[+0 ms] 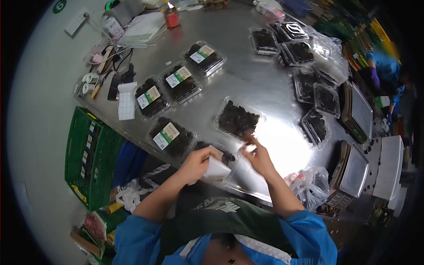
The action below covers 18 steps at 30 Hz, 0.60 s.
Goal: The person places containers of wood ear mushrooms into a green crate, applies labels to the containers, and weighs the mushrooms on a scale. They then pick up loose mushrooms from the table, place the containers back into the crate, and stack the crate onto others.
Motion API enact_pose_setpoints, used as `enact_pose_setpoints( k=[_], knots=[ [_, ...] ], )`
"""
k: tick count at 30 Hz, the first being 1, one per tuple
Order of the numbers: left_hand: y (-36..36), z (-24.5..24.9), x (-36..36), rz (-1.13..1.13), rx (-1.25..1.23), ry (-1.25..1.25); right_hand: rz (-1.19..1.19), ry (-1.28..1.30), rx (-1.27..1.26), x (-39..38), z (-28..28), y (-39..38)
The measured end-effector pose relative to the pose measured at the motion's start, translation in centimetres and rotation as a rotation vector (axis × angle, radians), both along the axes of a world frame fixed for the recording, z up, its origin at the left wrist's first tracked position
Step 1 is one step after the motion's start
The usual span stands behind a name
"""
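Observation:
My left hand [197,166] is closed on a white label sheet [216,169] at the table's front edge. Just beyond it lies a partly hidden clear box of dark pieces [216,149]. My right hand [257,155] is beside the near right corner of an unlabelled clear box [237,118] filled with dark, crinkled pieces; its fingers are blurred, and whether they hold anything is unclear. To the left sits a labelled box [170,136]. Farther back are more labelled boxes, one at the left [151,98], one in the middle [180,81] and one behind [204,56].
Several unlabelled boxes [304,84] and plastic bags [327,57] lie at the right, near two scales [353,170]. A green crate [81,154] stands left of the metal table [212,97]. A person in blue [383,66] is at the far right.

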<state>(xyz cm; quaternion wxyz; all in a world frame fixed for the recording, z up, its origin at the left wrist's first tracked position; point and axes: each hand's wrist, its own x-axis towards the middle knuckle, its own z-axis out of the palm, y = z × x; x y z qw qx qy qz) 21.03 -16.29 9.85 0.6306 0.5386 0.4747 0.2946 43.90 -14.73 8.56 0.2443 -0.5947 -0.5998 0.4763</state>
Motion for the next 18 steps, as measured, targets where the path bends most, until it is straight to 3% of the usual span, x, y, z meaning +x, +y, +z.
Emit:
enact_pose_setpoints(
  k=[1, 2, 3, 5, 7, 9, 10, 11, 13, 15, 16, 17, 18],
  knots=[
    [0.2, 0.6, 0.5, 0.008, 0.063, 0.030, 0.237, 0.114, -0.128, -1.7, 4.1, -0.7],
    [0.5, 1.2, 1.0, 0.045, 0.118, 0.087, 0.292, 0.204, -0.194, -2.6, 5.0, -1.6],
    [0.8, 1.6, 1.0, 0.051, 0.120, 0.087, 0.310, 0.133, -0.101, -2.9, 4.8, -1.8],
    [1.1, 1.8, 0.7, 0.015, 0.314, 0.344, 0.304, 0.088, -0.013, -3.1, 5.5, -1.1],
    [1.2, 0.2, 0.1, 0.014, 0.450, 0.420, 0.302, 0.017, 0.010, -2.3, 3.5, 0.2],
    [1.6, -1.1, -1.6, -0.014, 0.571, 0.529, 0.166, 0.223, -0.099, -0.9, 1.7, 3.0],
    [1.9, -1.5, -3.2, -0.030, 0.316, 0.438, 0.054, 0.192, -0.083, 0.4, 0.3, 5.7],
    [1.6, -3.8, -4.9, 0.078, 0.239, 0.098, 0.065, 0.098, -0.048, 1.6, -0.4, 8.6],
    [1.6, -4.3, -5.7, 0.133, 0.024, 0.107, 0.184, -0.291, 0.019, 1.7, -3.0, 12.3],
    [1.7, -4.0, -2.5, 0.139, -0.132, -0.076, 0.266, -0.636, 0.152, 0.3, -4.3, 12.9],
    [1.8, -3.3, -0.6, 0.049, 0.030, 0.115, 0.235, -0.687, 0.175, -0.1, -3.3, 12.7],
    [1.9, -2.1, 1.2, -0.097, -0.155, 0.094, 0.217, -0.689, 0.174, 0.5, -3.6, 12.5],
    [1.6, -4.7, 2.9, -0.283, 0.057, 0.042, 0.069, -0.705, 0.423, 1.8, -4.4, 11.8]
  ],
)
